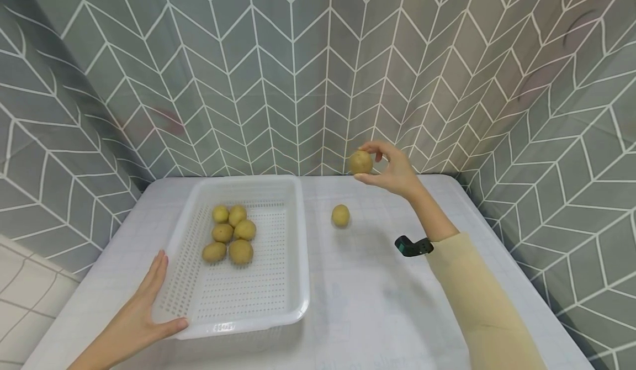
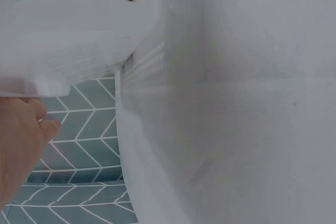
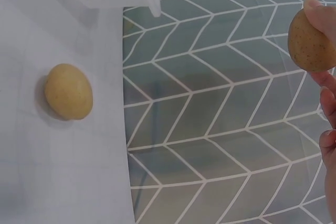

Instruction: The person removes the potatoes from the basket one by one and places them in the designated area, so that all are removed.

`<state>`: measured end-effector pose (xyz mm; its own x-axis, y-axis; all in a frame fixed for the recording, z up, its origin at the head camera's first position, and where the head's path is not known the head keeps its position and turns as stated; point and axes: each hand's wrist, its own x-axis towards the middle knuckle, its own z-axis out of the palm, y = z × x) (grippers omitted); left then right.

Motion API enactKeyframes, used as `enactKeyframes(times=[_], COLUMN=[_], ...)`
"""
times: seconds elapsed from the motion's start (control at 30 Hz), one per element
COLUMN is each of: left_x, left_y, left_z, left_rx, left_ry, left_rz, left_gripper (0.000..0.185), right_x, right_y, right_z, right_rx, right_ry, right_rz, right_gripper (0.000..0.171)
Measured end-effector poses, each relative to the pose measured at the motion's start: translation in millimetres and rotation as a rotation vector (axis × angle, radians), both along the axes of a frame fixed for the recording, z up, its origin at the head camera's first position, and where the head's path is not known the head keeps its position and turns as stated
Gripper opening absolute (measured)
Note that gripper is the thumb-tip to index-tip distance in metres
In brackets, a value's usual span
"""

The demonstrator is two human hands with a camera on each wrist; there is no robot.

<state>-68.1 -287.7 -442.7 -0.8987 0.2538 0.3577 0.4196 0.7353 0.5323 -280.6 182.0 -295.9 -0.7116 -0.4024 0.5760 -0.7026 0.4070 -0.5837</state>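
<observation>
Between thumb and fingertips my right hand (image 1: pixel 390 168) pinches a potato (image 1: pixel 360 162), held up above the table near its back edge. The right wrist view also has this brown potato (image 3: pixel 310 43) at its right edge, under the thumb. A second potato (image 1: pixel 340 216) lies on the table, to the right of a white perforated plastic basket (image 1: pixel 268 298). Several potatoes (image 1: pixel 240 252) sit grouped in the left half of the basket. At the basket's left front corner my left hand (image 1: pixel 144 309) rests against the rim, its fingers extended and thumb along the front.
A white cloth covers the table (image 1: pixel 367 315). Grey-green curtains with white chevron lines (image 1: pixel 318 83) hang behind the table and at both sides. A black band with a small device (image 1: pixel 414 246) is on the right wrist.
</observation>
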Motion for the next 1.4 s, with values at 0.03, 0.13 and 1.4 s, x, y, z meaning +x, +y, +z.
enactKeyframes(times=[0.03,0.13,1.4], left_x=[0.2,0.3,1.8], left_y=[0,1,2], left_z=[0.1,0.5,2.8], left_rx=[0.001,0.003,-0.005], left_ry=[-0.004,-0.012,-0.021], left_rz=[0.001,0.001,0.022], left_gripper=[0.130,0.130,0.129], right_x=[-4.6,-15.8,-37.8], right_y=[3,10,47], right_z=[-4.2,-14.8,-74.5], right_rx=[0.001,0.006,0.156], right_ry=[0.002,0.001,-0.144], right_rz=[-0.003,-0.023,-0.136], right_gripper=[0.050,0.052,0.051])
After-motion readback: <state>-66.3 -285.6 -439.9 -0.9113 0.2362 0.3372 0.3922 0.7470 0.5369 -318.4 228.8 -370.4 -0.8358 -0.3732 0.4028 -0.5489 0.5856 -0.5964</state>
